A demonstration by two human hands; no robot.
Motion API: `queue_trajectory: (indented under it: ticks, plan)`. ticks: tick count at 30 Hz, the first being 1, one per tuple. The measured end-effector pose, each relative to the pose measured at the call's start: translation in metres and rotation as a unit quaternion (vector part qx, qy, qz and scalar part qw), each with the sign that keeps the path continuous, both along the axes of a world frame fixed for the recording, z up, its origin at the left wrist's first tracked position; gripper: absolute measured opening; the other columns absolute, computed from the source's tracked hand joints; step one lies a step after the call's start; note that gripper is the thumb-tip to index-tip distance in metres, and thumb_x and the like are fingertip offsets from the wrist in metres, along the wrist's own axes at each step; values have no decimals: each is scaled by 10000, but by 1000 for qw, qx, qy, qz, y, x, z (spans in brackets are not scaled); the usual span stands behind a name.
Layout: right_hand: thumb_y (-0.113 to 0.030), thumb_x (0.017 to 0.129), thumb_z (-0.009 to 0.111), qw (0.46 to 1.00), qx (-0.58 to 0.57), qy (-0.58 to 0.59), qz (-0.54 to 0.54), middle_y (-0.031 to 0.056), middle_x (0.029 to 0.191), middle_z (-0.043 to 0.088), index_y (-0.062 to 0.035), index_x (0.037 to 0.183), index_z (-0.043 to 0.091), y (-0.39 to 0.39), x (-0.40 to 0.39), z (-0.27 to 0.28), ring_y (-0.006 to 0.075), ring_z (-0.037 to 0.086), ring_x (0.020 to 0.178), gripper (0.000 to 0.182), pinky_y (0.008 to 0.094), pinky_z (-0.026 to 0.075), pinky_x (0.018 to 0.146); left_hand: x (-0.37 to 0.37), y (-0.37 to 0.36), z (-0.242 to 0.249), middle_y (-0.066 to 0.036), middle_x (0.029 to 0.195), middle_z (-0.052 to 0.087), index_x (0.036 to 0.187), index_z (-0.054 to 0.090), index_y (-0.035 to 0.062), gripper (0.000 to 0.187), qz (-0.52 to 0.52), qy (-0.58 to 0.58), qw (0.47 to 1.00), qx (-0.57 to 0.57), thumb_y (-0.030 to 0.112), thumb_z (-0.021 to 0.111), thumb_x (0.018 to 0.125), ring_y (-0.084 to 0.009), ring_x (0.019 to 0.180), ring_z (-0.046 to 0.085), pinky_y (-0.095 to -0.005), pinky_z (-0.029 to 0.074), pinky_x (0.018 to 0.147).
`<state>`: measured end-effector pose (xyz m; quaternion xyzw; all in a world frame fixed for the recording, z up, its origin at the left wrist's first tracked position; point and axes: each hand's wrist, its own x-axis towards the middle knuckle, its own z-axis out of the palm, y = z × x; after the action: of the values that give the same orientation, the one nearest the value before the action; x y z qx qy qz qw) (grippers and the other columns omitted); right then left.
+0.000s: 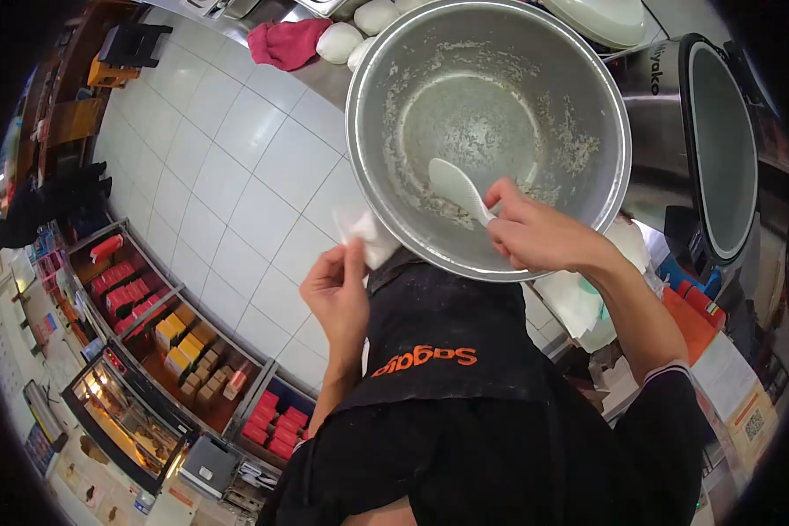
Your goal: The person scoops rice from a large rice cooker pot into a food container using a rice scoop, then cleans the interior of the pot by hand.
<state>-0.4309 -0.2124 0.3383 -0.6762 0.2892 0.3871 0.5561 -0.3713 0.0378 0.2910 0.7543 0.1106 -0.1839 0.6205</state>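
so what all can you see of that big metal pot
The pot is wide, round and deep, dull grey metal with a shinier rim. Its open mouth faces the camera; most of the outside is hidden. White grains, apparently cooked rice, cling in patches to the wall and speckle the bottom. A white rice paddle in the right hand reaches inside; whether it touches the metal, I can't tell.

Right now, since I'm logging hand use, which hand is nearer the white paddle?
Right: the right hand holds the paddle; the left hand is apart from it, outside the pot.
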Motion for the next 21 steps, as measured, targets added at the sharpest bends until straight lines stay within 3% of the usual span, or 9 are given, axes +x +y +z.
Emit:
queue_trajectory:
  ticks: [3,5,6,8,15,17,18,20,21]
  plan:
    - [-185,901,562,993,-5,-112,-19,30,788,541,-14,1077,598,-1,-8,-1,149,542,623,248,278,437,530,15,2,1,-89,780,670,873,627,-35,130,-13,-25,997,-75,88,633,914,-92,671,614,-233,515,629]
    - [-131,870,597,914,-161,-370,48,67,811,599,-17,1093,635,3,-13,-1,214,593,633,253,286,487,604,23,-6,5,-96,784,672,869,628,-39,130,-27,-9,997,-71,84,635,911,-97,683,623,-230,521,640]
    - [-131,870,597,914,-160,-369,45,67,811,599,-17,1093,635,6,-14,1,214,593,633,253,286,487,604,26,-11,10,-102,787,674,866,628,-43,130,-39,5,997,-70,80,638,908,-103,695,632,-227,527,651]
    - [-123,825,623,914,-173,-366,11,143,865,642,-11,1008,652,11,-12,11,351,619,795,216,373,493,720,28,-18,18,-116,811,679,873,624,-41,147,-59,15,996,-59,99,626,917,-118,718,644,-253,545,696]
    - [-110,830,657,914,-57,-366,-166,121,838,641,-6,940,647,26,6,16,210,622,752,152,299,473,715,34,-20,10,-109,889,674,888,593,2,76,-87,73,989,-95,67,629,904,-135,787,657,-280,569,736]
    - [-108,869,643,828,-132,-490,-237,86,754,609,10,889,627,34,19,-18,146,577,659,121,239,446,663,36,-21,8,-107,894,670,884,582,12,60,-82,100,986,-109,53,622,904,-138,790,656,-282,571,732]
    - [-108,869,643,830,-131,-489,-235,86,754,609,10,889,627,43,24,-24,146,577,659,121,239,446,663,37,-20,6,-106,899,666,880,571,22,53,-77,124,981,-124,39,614,904,-141,793,656,-285,573,728]
    - [-95,902,616,779,21,-459,-427,50,695,562,7,860,619,60,33,-31,147,544,617,111,225,427,667,33,-10,-2,-117,912,670,900,587,3,37,-88,127,980,-126,35,604,908,-154,796,662,-298,574,742]
    - [-95,902,616,782,21,-455,-424,50,695,562,7,860,619,63,36,-26,147,544,617,111,225,427,667,30,-7,-2,-129,925,674,920,603,-16,49,-102,127,978,-128,31,593,912,-167,799,667,-312,575,756]
